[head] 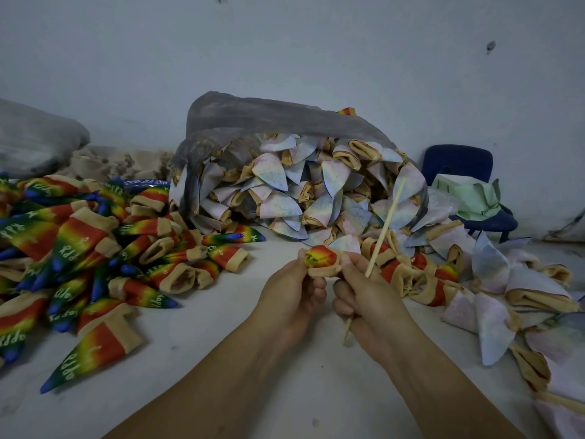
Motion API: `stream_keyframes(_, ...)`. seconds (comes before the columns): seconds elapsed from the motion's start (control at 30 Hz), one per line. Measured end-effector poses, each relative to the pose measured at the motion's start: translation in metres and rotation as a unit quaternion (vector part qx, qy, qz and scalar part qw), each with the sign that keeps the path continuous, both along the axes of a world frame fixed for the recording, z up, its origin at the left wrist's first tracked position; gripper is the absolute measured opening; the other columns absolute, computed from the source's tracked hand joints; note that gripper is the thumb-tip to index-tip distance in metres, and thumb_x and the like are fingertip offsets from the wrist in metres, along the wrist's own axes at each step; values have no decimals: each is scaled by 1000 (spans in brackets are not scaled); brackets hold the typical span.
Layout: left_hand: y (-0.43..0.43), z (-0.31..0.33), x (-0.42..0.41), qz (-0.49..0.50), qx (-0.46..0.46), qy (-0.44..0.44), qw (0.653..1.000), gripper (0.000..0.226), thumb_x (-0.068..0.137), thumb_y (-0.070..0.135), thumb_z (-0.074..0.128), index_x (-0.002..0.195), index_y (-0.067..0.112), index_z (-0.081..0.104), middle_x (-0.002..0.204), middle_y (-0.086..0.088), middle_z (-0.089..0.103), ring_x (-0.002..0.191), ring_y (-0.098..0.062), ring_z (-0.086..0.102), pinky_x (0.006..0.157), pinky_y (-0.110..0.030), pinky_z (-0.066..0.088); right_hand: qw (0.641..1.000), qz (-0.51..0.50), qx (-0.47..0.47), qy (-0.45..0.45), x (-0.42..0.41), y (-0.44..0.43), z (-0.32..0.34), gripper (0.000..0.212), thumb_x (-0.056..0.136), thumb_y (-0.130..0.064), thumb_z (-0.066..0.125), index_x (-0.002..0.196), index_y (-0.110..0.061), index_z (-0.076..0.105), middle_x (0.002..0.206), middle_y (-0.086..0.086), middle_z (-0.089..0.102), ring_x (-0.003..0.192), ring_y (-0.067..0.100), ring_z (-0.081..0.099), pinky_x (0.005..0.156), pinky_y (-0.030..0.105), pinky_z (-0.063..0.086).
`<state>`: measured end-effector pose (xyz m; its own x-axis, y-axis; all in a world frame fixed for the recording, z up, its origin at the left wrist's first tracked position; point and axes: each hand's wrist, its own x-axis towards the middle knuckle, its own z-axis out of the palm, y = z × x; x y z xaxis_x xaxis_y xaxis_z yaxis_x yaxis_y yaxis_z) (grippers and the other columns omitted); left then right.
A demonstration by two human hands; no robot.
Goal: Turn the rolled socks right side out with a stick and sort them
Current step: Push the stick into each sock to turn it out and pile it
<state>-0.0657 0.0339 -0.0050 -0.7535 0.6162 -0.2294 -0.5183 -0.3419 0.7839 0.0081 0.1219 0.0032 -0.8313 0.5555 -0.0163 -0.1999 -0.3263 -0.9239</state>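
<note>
Head cam: my left hand (292, 293) and right hand (364, 289) both pinch the rolled rainbow sock (321, 260) mid-air, with the stick (383, 229) gripped in the right too. Mid-turning, I reckon; next the stick needs poking inside.

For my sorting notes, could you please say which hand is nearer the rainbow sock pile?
Left. The left hand is just right of the rainbow sock pile; the right hand lies farther right, holding the stick.

wall (285, 42): pale grey, dark specks at 12 and 2 o'clock | floor (285, 407): pale, spotted | chair (459, 163): dark blue, 3 o'clock, by wall | light: dim
</note>
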Motion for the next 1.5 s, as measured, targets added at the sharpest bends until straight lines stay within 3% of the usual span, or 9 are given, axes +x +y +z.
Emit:
stream_keyframes(0.1, 2, -4, 4, 15, -106, 132, 986, 34, 104, 38, 46, 90, 16, 67, 52, 1, 52, 44, -7, 44, 44, -18, 38, 1000, -13, 27, -11, 1, 4, -1, 17, 101, -21, 41, 95, -13, 55, 56, 0, 38, 36, 5, 25, 35, 18, 28)
stream_keyframes(0.23, -3, -6, -3, 67, -161, 182, 968, 38, 101, 43, 48, 88, 14, 70, 51, 3, 48, 43, -5, 39, 44, -16, 33, 939, -73, 325, -85, 2, 4, -10, 17, 100, -27, 43, 89, -22, 55, 58, -12, 49, 47, 3, 41, 50, 19, 36)
stream_keyframes(0.43, -6, 1, -8, 77, -24, 27, 996, 24, 97, 27, 60, 96, 4, 68, 61, -1, 67, 53, -5, 62, 53, -19, 51, 834, -131, 531, -67, 3, 3, -12, 26, 100, -24, 40, 80, -40, 45, 78, -11, 51, 77, -5, 47, 61, 8, 35)
stream_keyframes(0.53, -7, 2, -10, 62, 60, 8, 996, 28, 97, 25, 60, 106, -2, 65, 89, -9, 77, 85, -14, 75, 66, -21, 59, 830, -147, 534, -63, 3, 8, -14, 23, 100, -25, 40, 83, -39, 48, 78, -13, 52, 75, -4, 48, 60, 8, 33)
stream_keyframes(0.67, -4, -2, -6, 0, 36, 52, 998, 27, 97, 20, 60, 115, 1, 67, 110, -10, 75, 104, -18, 71, 83, -24, 58, 824, -160, 540, -54, 2, 11, -14, 22, 99, -23, 42, 84, -39, 47, 79, -15, 51, 78, -7, 48, 62, 7, 32)
stream_keyframes(1.0, -9, -2, -13, -100, 111, -157, 976, 42, 77, 10, 72, 116, -6, 68, 116, -23, 69, 90, -24, 72, 59, -22, 59, 830, -118, 544, -40, 4, 12, -12, 15, 100, -19, 42, 91, -24, 54, 88, -2, 53, 78, 4, 49, 64, 13, 36)
stream_keyframes(1.1, -11, -3, -13, -141, 131, -145, 970, 40, 79, 9, 72, 116, -5, 69, 111, -19, 71, 85, -19, 71, 69, -21, 59, 835, -115, 536, -36, 7, 14, -11, 18, 99, -19, 42, 91, -29, 52, 82, -6, 54, 72, 0, 48, 61, 11, 36)
stream_keyframes(1.3, -9, -5, -13, -103, 100, -76, 987, 30, 71, 11, 74, 101, 5, 70, 101, -11, 74, 80, -14, 70, 59, -19, 54, 837, -132, 529, -50, 5, 15, -13, 16, 99, -17, 43, 90, -27, 52, 80, -11, 51, 74, -2, 48, 63, 8, 35)
stream_keyframes(1.5, -8, -2, -13, -78, 75, -49, 993, 10, 98, 13, 53, 95, 13, 63, 98, -7, 76, 74, -10, 71, 54, -20, 48, 854, -142, 498, -49, 6, 11, -10, 21, 98, -21, 45, 86, -36, 52, 83, -13, 59, 83, -6, 52, 67, 3, 36)
